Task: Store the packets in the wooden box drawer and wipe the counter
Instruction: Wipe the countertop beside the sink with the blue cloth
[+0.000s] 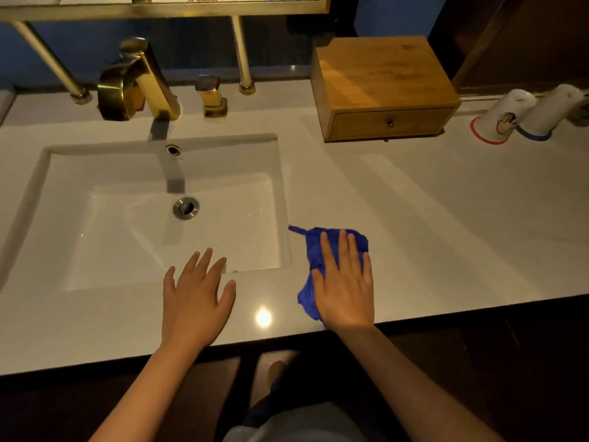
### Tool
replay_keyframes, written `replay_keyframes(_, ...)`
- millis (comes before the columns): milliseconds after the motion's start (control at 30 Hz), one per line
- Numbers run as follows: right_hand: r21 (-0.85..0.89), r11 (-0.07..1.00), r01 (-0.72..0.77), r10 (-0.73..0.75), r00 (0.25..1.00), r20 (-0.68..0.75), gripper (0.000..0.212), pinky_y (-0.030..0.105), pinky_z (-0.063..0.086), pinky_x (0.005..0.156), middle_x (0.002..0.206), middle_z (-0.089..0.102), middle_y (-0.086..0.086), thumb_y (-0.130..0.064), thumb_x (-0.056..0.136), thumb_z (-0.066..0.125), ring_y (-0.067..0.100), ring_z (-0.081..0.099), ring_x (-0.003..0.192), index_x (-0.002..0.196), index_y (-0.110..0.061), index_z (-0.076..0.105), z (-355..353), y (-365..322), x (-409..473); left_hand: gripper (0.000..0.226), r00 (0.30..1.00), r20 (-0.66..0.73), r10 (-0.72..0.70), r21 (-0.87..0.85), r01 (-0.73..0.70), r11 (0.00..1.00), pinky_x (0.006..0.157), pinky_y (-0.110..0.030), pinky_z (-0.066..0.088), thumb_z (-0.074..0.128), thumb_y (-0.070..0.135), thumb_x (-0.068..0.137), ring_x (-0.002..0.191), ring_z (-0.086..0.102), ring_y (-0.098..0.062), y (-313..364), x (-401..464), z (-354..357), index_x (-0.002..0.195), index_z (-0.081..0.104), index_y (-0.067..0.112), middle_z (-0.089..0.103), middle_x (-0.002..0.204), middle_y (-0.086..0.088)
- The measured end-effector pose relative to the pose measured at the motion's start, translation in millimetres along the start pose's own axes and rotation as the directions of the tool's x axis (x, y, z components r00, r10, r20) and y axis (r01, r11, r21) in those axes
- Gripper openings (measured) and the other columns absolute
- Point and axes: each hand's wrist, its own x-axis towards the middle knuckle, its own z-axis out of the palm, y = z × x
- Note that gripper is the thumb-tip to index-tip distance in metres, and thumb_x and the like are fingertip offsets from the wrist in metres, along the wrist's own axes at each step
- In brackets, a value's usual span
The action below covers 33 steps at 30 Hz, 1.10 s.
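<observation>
1. Both hands lie over the front part of the white counter (430, 218), fingers straight and spread.
2. Left hand (194, 295) is flat and holds nothing; it sits at the near edge of the sink (60, 224), with its fingertips reaching the basin's front rim.
3. Right hand (345, 282) presses palm-down on a blue cloth (314, 250) with fingers extended, not curled round it; the cloth lies on the counter just right of the sink's near right corner.
4. Crumpled cloth shows beyond the fingertips and to the left of the palm, and a thin loop of it points toward the sink.
5. Wooden box (382, 78) stands on the counter behind and to the right of the sink, against the back wall; its drawer (390, 124) is closed, with a small dark knob at the middle of its front.
6. No packets can be seen on the counter.
7. Two white cups (522, 114) stand upside down to the right of the wooden box, one with a red rim, one with a blue rim.
8. Brass faucet (137, 81) and a square brass handle (212, 95) rise behind the sink, left of the wooden box.
</observation>
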Motion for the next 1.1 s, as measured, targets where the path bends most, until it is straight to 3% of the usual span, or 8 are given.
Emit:
replay_keyframes(100, 0.037, 0.993, 0.114, -0.115, 0.992, 0.045, 0.062, 0.042, 0.000, 0.114, 0.157, 0.007, 0.011, -0.043, 0.086, 0.004, 0.025, 0.002, 0.145, 0.145, -0.027, -0.004, -0.5, -14.6, 17.3, 0.068, 1.000, 0.006, -0.004, -0.004, 0.004, 1.000, 0.115, -0.044, 0.006, 0.014, 0.055, 0.085, 0.144, 0.023, -0.018, -1.0, 0.9, 0.0, 0.137, 0.045, 0.025, 0.031, 0.153, -0.001)
replay_keyframes(267, 0.060, 0.960, 0.272, -0.276, 0.959, 0.058, 0.049, 0.043, 0.001, 0.116, 0.157, 0.010, 0.011, -0.034, 0.096, 0.029, 0.027, 0.003, 0.145, 0.144, -0.024, 0.026, 3.4, -50.3, 63.2, 0.065, 1.000, 0.026, -0.002, -0.002, 0.002, 1.000, 0.114, -0.046, 0.010, 0.017, 0.053, 0.086, 0.143, 0.026, -0.019, -1.7, 3.1, 0.4, 0.136, 0.047, 0.024, 0.034, 0.152, -0.002)
replay_keyframes(367, 0.047, 0.956, 0.288, -0.290, 0.957, 0.032, 0.046, 0.045, 0.004, 0.117, 0.157, 0.014, 0.012, -0.030, 0.095, 0.038, 0.028, 0.007, 0.145, 0.139, -0.019, 0.037, 6.0, -59.4, 82.2, 0.064, 1.000, 0.030, -0.007, -0.001, 0.007, 1.000, 0.114, -0.046, 0.011, 0.018, 0.053, 0.085, 0.142, 0.026, -0.019, -2.0, 3.1, 0.5, 0.135, 0.047, 0.024, 0.034, 0.152, -0.002)
replay_keyframes(600, 0.132, 0.948, 0.290, -0.292, 0.956, -0.007, 0.045, 0.042, 0.009, 0.117, 0.155, 0.021, 0.012, -0.028, 0.096, 0.038, 0.026, 0.014, 0.144, 0.139, -0.016, 0.037, 5.7, -54.2, 76.2, 0.066, 1.000, 0.017, -0.005, -0.010, 0.005, 1.000, 0.114, -0.046, 0.011, 0.017, 0.053, 0.085, 0.142, 0.027, -0.020, -1.6, 2.5, 0.4, 0.134, 0.049, 0.024, 0.034, 0.152, -0.003)
replay_keyframes(800, 0.154, 0.984, 0.086, -0.086, 0.996, -0.010, 0.051, 0.035, 0.004, 0.116, 0.156, 0.017, 0.010, -0.031, 0.094, 0.027, 0.023, 0.010, 0.145, 0.143, -0.020, 0.028, 1.7, -22.8, 19.5, 0.067, 1.000, 0.021, 0.002, -0.019, -0.002, 1.000, 0.115, -0.045, 0.008, 0.014, 0.055, 0.084, 0.143, 0.024, -0.018, -0.9, 1.6, -1.8, 0.135, 0.047, 0.025, 0.032, 0.153, -0.001)
replay_keyframes(867, 0.082, 0.996, -0.043, 0.049, 0.996, -0.072, 0.052, 0.036, 0.013, 0.115, 0.152, 0.028, 0.014, -0.033, 0.090, 0.027, 0.026, 0.024, 0.142, 0.140, -0.019, 0.035, 5.4, -13.0, 5.4, 0.067, 1.000, 0.019, 0.002, -0.021, -0.001, 1.000, 0.114, -0.045, 0.008, 0.015, 0.055, 0.085, 0.143, 0.023, -0.018, -1.2, 2.5, -2.1, 0.135, 0.047, 0.025, 0.031, 0.153, -0.001)
replay_keyframes(967, 0.046, 0.974, -0.220, 0.225, 0.960, -0.166, 0.051, 0.040, 0.023, 0.110, 0.145, 0.040, 0.019, -0.033, 0.087, 0.031, 0.030, 0.038, 0.134, 0.133, -0.017, 0.044, 13.4, -1.7, -4.1, 0.066, 1.000, 0.031, 0.003, -0.013, -0.003, 1.000, 0.114, -0.045, 0.008, 0.015, 0.054, 0.085, 0.143, 0.023, -0.018, -1.2, 1.9, -2.5, 0.135, 0.047, 0.025, 0.032, 0.153, -0.001)
replay_keyframes(1100, 0.073, 0.921, -0.382, 0.389, 0.905, -0.172, 0.057, 0.049, 0.028, 0.109, 0.147, 0.034, 0.022, -0.039, 0.089, 0.026, 0.033, 0.032, 0.137, 0.140, -0.016, 0.035, 11.3, 1.9, 17.4, 0.064, 0.999, 0.040, -0.004, -0.003, 0.004, 1.000, 0.114, -0.044, 0.009, 0.018, 0.053, 0.086, 0.143, 0.025, -0.018, -0.4, 1.2, -3.2, 0.134, 0.048, 0.025, 0.033, 0.152, -0.001)
